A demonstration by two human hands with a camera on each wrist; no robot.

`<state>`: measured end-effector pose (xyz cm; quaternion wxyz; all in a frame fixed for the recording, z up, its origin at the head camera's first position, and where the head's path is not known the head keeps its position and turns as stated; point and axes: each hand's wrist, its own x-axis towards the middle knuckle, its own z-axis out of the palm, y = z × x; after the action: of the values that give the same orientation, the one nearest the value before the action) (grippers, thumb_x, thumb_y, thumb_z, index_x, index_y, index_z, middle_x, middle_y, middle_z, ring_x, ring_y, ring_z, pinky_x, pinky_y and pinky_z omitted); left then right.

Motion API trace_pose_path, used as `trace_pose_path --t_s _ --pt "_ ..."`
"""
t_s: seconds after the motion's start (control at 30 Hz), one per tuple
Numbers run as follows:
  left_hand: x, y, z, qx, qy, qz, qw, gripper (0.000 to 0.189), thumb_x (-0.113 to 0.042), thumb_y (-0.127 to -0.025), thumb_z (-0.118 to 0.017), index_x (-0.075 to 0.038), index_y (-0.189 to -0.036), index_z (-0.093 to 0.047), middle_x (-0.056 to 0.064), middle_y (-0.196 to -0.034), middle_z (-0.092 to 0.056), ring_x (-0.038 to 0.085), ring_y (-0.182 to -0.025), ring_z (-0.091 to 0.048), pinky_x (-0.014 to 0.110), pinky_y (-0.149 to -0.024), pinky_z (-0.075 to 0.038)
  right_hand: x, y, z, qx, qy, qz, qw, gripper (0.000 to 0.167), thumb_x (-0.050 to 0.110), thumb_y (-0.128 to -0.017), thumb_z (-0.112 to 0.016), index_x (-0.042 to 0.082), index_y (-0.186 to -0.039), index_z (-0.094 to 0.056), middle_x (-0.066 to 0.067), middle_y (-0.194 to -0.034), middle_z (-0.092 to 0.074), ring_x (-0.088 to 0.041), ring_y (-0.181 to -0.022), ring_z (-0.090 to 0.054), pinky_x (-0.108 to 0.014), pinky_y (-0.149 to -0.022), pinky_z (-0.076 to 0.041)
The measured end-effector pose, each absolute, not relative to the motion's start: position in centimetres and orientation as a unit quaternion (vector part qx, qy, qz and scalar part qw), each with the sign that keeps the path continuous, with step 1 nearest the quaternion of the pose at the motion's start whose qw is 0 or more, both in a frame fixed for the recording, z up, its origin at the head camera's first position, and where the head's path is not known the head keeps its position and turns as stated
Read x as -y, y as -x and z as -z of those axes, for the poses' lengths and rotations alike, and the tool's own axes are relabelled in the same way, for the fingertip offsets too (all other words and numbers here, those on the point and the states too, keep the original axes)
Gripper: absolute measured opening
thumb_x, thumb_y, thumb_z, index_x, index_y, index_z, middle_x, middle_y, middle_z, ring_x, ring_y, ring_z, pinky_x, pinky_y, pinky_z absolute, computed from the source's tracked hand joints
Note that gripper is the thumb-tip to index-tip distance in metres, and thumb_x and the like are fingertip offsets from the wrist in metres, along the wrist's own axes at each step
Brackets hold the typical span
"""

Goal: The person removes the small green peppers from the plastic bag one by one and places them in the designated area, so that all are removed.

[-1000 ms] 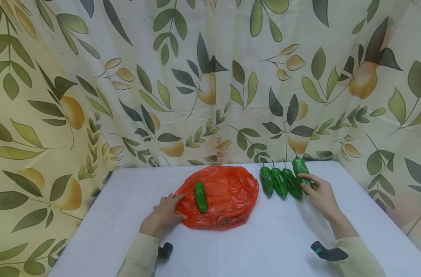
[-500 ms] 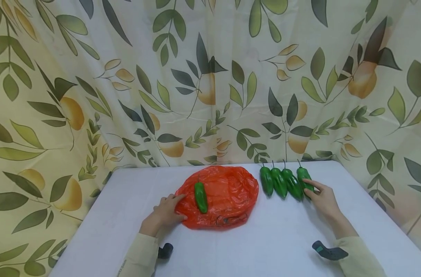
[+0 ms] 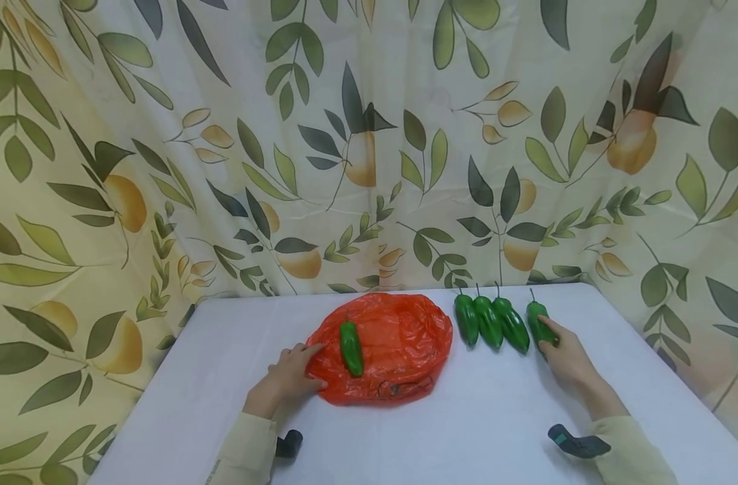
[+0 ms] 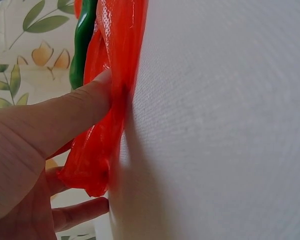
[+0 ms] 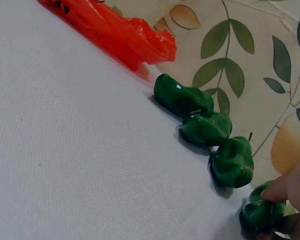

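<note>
At the right end of a row of green peppers, my right hand (image 3: pixel 567 356) pinches one green pepper (image 3: pixel 536 323). In the right wrist view its thumb and a fingertip lie on either side of that pepper (image 5: pixel 257 212). Three more green peppers (image 3: pixel 490 323) lie side by side to its left, stems pointing away. My left hand (image 3: pixel 288 377) holds the left edge of a crumpled red plastic bag (image 3: pixel 405 343) between thumb and fingers; the bag hides part of them in the left wrist view. Another green pepper (image 3: pixel 351 349) lies on top of the bag.
A white-covered table (image 3: pixel 453 438) lies under everything. A leaf-and-fruit patterned curtain (image 3: pixel 369 222) hangs behind it and along both sides. Dark wrist-camera mounts (image 3: pixel 579 443) stick out inward from both sleeves.
The pepper in my right hand has shifted right and come down toward me, leaving a gap beside the other three. My left hand and the bag look unmoved.
</note>
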<state>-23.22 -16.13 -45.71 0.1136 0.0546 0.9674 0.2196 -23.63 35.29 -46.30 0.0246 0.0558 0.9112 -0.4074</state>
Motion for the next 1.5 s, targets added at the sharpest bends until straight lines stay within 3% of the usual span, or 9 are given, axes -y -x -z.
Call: trace_pose_path --t_s 0.33,0.47,0.73,1.5 --pt "16.1 23.4 45.8 -0.967 -0.052 -0.221 0.113 0.079 -0.034 -0.081 -0.084 -0.025 -0.151 -0.048 0.012 -0.145 -0.051 0.035 -0.13 -0.046 0.071 -0.098 -0.047 -35.4 23.9 46.9 -0.919 -0.064 0.39 -0.003 0.061 0.007 -0.103 -0.042 -0.006 -0.158 -0.016 -0.048 -0.153 -0.016 -0.068 -0.134 -0.032 -0.067 -0.107 -0.042" --pt "16.1 23.4 45.6 -0.969 -0.052 -0.215 0.112 0.079 -0.036 -0.081 -0.084 -0.025 -0.151 -0.048 0.012 -0.143 -0.052 0.034 -0.13 -0.047 0.07 -0.099 -0.047 -35.2 23.9 46.8 -0.916 -0.045 0.399 -0.003 0.06 0.014 -0.106 -0.042 -0.007 -0.157 -0.019 -0.047 -0.154 -0.016 -0.067 -0.134 -0.031 -0.068 -0.109 -0.038" --pt "16.1 23.5 45.5 -0.969 -0.053 -0.212 0.113 0.079 -0.035 -0.081 -0.084 -0.024 -0.151 -0.049 0.012 -0.143 -0.052 0.035 -0.13 -0.047 0.07 -0.099 -0.047 -34.7 23.9 47.0 -0.913 -0.027 0.406 -0.007 0.058 0.014 -0.107 -0.042 -0.007 -0.156 -0.021 -0.043 -0.157 -0.017 -0.065 -0.137 -0.03 -0.066 -0.111 -0.037" --pt "16.1 23.3 45.8 -0.969 -0.054 -0.215 0.112 0.079 -0.033 -0.081 -0.084 -0.024 -0.151 -0.048 0.013 -0.145 -0.052 0.035 -0.131 -0.046 0.072 -0.102 -0.044 -34.5 23.8 46.3 -0.913 -0.086 0.398 -0.015 0.063 0.032 -0.108 -0.037 -0.005 -0.157 -0.022 -0.042 -0.155 -0.023 -0.062 -0.137 -0.033 -0.072 -0.107 -0.039"
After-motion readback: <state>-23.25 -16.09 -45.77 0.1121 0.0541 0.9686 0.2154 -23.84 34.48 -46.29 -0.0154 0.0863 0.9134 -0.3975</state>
